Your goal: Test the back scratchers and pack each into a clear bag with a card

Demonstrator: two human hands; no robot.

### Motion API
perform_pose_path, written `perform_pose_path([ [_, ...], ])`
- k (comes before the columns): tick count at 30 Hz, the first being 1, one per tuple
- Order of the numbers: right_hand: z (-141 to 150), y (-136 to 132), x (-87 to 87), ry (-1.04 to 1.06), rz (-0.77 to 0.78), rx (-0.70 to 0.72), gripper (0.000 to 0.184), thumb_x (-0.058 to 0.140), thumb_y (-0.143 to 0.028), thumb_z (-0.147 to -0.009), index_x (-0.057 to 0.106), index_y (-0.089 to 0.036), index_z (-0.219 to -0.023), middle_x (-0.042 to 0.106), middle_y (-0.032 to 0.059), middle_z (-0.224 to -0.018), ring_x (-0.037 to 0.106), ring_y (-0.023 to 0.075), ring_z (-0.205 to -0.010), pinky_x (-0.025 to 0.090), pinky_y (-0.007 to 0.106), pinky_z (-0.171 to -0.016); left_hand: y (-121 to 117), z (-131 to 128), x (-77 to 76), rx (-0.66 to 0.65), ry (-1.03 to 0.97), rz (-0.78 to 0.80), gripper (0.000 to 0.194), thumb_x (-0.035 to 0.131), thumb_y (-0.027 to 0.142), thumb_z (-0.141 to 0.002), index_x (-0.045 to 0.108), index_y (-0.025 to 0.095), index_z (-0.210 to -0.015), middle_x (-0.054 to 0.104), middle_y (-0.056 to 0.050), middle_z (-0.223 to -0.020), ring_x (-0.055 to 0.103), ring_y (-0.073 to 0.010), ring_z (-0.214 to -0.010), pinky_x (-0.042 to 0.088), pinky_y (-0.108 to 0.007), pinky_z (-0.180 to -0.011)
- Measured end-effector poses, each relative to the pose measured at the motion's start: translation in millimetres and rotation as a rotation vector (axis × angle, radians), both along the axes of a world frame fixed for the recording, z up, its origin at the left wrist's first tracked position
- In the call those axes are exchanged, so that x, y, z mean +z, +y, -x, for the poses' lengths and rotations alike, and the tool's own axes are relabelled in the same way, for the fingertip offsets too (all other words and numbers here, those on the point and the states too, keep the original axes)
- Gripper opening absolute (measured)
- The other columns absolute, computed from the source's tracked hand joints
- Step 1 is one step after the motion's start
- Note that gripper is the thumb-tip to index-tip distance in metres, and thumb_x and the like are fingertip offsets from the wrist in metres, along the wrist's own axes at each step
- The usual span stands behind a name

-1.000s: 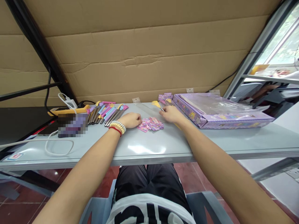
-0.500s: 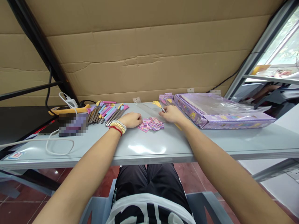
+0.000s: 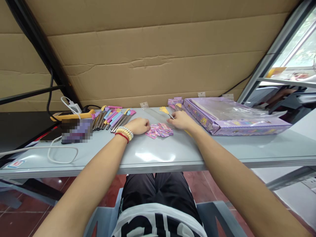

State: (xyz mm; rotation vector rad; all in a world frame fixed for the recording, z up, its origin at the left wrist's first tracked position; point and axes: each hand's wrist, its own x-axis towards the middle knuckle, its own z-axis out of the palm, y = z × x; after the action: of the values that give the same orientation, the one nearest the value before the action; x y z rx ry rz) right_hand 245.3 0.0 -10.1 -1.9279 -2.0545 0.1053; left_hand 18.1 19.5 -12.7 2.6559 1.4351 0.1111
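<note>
My right hand (image 3: pixel 181 120) is closed around a back scratcher with a yellow hand-shaped head (image 3: pixel 163 110) and a metal shaft. Its head points left and away from me, and a yellow end shows below my palm. My left hand (image 3: pixel 138 126) rests on the table, fingers curled; whatever they hold, if anything, is hidden. Between my hands lies a loose pile of small pink and purple cards (image 3: pixel 160 130). Just beyond them a clear plastic sleeve (image 3: pixel 155 114) lies flat. Left of my left hand, several back scratchers (image 3: pixel 111 118) with coloured handles are heaped together.
A purple box (image 3: pixel 249 128) with clear plastic on top stands at the right. More purple cards (image 3: pixel 175 101) lie at the back by the cardboard wall (image 3: pixel 158 75). At the left are a white cable (image 3: pixel 61 162), a yellow-edged device (image 3: pixel 71 116) and a blurred-out item.
The yellow head of the back scratcher has shifted slightly left with my right hand. My left hand and the cards stay as they were.
</note>
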Motion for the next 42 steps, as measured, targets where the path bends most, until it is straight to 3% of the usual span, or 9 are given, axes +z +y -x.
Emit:
perform_pose_path([
  [5, -0.3, -0.9, 2.5, 0.052, 0.053, -0.085, 0.023, 0.059, -0.038, -0.073, 0.062, -0.016, -0.079, 0.067, 0.0087, -0.082, 0.059, 0.0184, -0.071, 0.035, 0.026, -0.056, -0.8, -0.3, -0.1, -0.004, 0.003, 0.002, 0.028, 0.046, 0.037, -0.082, 0.066, 0.020, -0.090, 0.071, -0.006, -0.091, 0.062, -0.0201, -0.080, 0.042, -0.028, -0.067],
  [9, -1.1, -0.6, 2.6, 0.021, 0.152, -0.122, 0.028, 0.066, -0.042, -0.069, 0.063, -0.015, -0.078, 0.067, 0.0115, -0.087, 0.060, 0.0209, -0.076, 0.039, 0.028, -0.060, -0.7, -0.2, 0.5, 0.001, 0.011, 0.002, 0.029, 0.046, 0.037, -0.082, 0.067, 0.019, -0.092, 0.071, -0.007, -0.092, 0.063, -0.0204, -0.081, 0.043, -0.028, -0.068],
  [16, -4.7, 4.7, -1.3, -0.057, 0.173, -0.136, 0.046, 0.071, -0.052, -0.065, 0.065, -0.012, -0.088, 0.066, 0.0160, -0.096, 0.062, 0.0256, -0.090, 0.044, 0.030, -0.067, -2.9, -0.7, 2.6, -0.006, -0.010, 0.009, 0.029, 0.046, 0.038, -0.082, 0.067, 0.019, -0.091, 0.070, -0.007, -0.088, 0.063, -0.0208, -0.079, 0.043, -0.028, -0.068],
  [22, -5.8, 6.9, -2.0, -0.055, 0.190, -0.141, 0.036, 0.070, -0.046, -0.069, 0.066, -0.013, -0.083, 0.066, 0.0157, -0.096, 0.063, 0.0260, -0.091, 0.045, 0.030, -0.068, -2.2, -1.3, 2.0, -0.003, -0.014, 0.005, 0.027, 0.048, 0.037, -0.082, 0.067, 0.019, -0.089, 0.070, -0.007, -0.087, 0.063, -0.0207, -0.080, 0.043, -0.028, -0.069],
  [28, -6.9, 7.8, -5.2, -0.060, 0.122, -0.182, 0.027, 0.065, -0.028, -0.073, 0.066, -0.010, -0.093, 0.065, 0.0206, -0.102, 0.065, 0.0264, -0.089, 0.045, 0.030, -0.069, -2.5, -0.2, 1.7, -0.004, -0.004, 0.006, 0.029, 0.047, 0.038, -0.082, 0.067, 0.020, -0.091, 0.071, -0.007, -0.090, 0.063, -0.0207, -0.079, 0.043, -0.028, -0.068],
  [34, -6.1, 5.5, -3.3, -0.017, 0.020, -0.190, 0.026, 0.055, -0.025, -0.078, 0.068, -0.010, -0.094, 0.067, 0.0228, -0.101, 0.064, 0.0296, -0.093, 0.044, 0.032, -0.070, -2.3, 0.4, 1.8, 0.006, -0.007, 0.011, 0.028, 0.047, 0.038, -0.082, 0.066, 0.020, -0.089, 0.070, -0.008, -0.091, 0.063, -0.0210, -0.080, 0.043, -0.029, -0.068],
  [42, -2.7, -1.3, 2.5, 0.117, -0.182, -0.104, 0.017, 0.052, -0.025, -0.079, 0.066, -0.016, -0.085, 0.067, 0.0102, -0.082, 0.059, 0.0194, -0.074, 0.037, 0.027, -0.064, -1.8, -0.9, 0.8, 0.019, -0.024, -0.001, 0.028, 0.046, 0.037, -0.082, 0.067, 0.019, -0.088, 0.070, -0.009, -0.091, 0.063, -0.0217, -0.082, 0.044, -0.029, -0.071],
])
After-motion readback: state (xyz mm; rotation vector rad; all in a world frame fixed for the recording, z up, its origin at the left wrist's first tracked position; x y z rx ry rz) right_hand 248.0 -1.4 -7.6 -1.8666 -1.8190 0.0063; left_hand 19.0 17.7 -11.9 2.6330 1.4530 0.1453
